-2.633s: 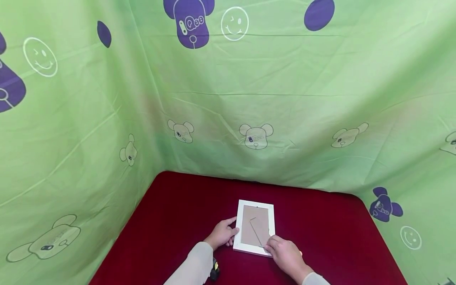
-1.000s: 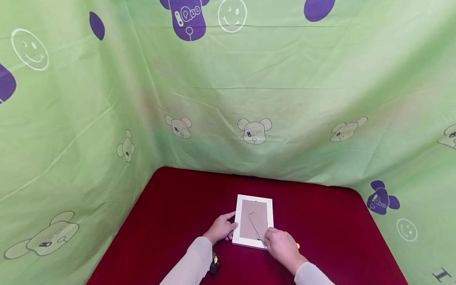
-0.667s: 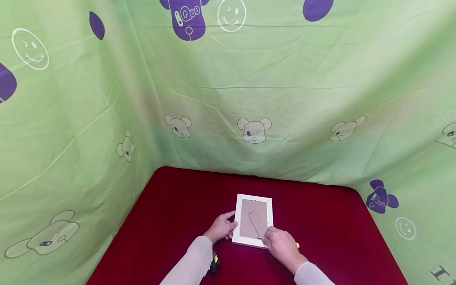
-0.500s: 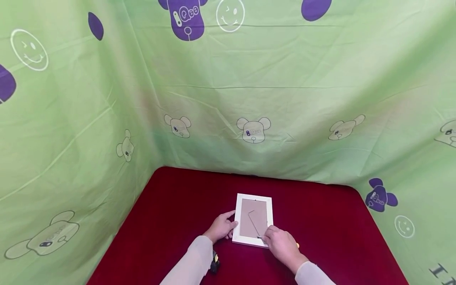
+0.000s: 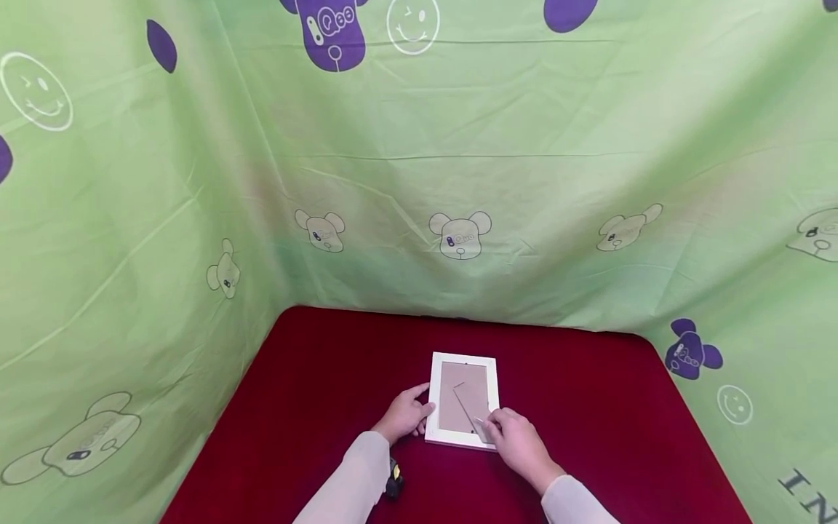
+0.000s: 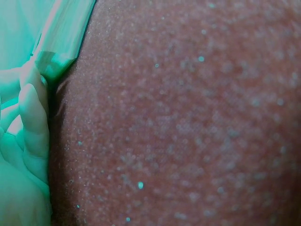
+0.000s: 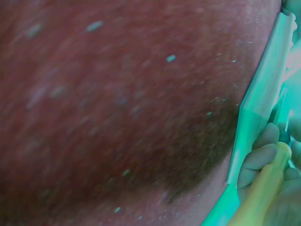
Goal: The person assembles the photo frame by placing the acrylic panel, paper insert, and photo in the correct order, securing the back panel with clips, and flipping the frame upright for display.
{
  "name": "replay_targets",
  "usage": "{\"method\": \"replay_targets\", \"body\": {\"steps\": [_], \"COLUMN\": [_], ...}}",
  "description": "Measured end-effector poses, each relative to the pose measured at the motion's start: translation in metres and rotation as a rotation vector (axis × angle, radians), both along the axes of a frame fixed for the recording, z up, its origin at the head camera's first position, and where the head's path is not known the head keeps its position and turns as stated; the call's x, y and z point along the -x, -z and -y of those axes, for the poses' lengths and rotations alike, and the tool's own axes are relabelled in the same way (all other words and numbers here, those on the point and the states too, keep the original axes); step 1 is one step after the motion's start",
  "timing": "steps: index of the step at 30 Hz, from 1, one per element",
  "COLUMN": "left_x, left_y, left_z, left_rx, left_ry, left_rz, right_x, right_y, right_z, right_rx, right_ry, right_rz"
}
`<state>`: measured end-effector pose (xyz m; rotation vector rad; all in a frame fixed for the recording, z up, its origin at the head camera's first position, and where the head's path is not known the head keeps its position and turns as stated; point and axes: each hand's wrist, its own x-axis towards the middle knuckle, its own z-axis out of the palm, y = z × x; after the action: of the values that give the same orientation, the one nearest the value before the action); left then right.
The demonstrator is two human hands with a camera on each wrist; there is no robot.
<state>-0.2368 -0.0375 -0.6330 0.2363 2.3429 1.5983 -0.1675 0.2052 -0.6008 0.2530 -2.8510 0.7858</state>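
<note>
A white picture frame [image 5: 452,438] lies back side up on the red tabletop, its pinkish-brown backing showing a thin angled line. My left hand [image 5: 402,416] grips the frame's left edge, thumb on top; in the left wrist view, bent fingers [image 6: 35,117] meet the frame's side. My right hand [image 5: 520,440] holds a small tool at the frame's lower right corner. In the right wrist view the tool has a yellow handle [image 7: 263,188] with fingers wrapped round it, and a thin metal end. Its metal tip [image 5: 480,420] lies over the backing in the head view.
The red cloth-covered table [image 5: 340,364] reaches back to a green printed curtain [image 5: 393,276] along the rear and both sides. Beside the left sleeve is a small black and yellow object [image 5: 394,480], partly hidden.
The right hand has turned the tool, and its metal tip has shifted up from the backing's lower edge. The left hand keeps its hold on the frame. The head view has drifted slightly.
</note>
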Motion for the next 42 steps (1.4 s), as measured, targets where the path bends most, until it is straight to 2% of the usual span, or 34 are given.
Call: {"method": "replay_targets", "body": {"steps": [8,13,18,21,23,31,38,42], "left_x": [0.002,0.002,0.003,0.003,0.003,0.002,0.003,0.002], "left_y": [0.001,-0.001,-0.005,-0.005,-0.004,-0.003,-0.004,-0.004], "left_z": [0.000,-0.001,-0.002,-0.002,-0.002,0.000,-0.001,-0.002], "left_rx": [0.000,-0.006,-0.010,-0.007,-0.007,-0.005,0.003,0.008], "left_ry": [0.001,0.003,0.010,0.007,0.003,0.010,0.008,0.009], "left_rz": [-0.009,-0.003,-0.004,-0.004,-0.002,0.009,-0.005,-0.002], "right_x": [0.010,0.016,0.017,0.016,0.016,0.014,0.017,0.017], "right_y": [-0.007,-0.017,-0.024,-0.022,-0.019,-0.002,-0.003,-0.004], "right_z": [0.001,0.002,0.010,0.015,0.018,0.017,0.017,0.017], "right_rx": [-0.010,0.028,0.209,0.335,0.374,0.370,0.365,0.355], "right_ry": [0.107,0.185,0.250,0.253,0.257,0.284,0.296,0.295], "right_rz": [0.050,0.056,0.142,0.215,0.243,0.260,0.235,0.256]}}
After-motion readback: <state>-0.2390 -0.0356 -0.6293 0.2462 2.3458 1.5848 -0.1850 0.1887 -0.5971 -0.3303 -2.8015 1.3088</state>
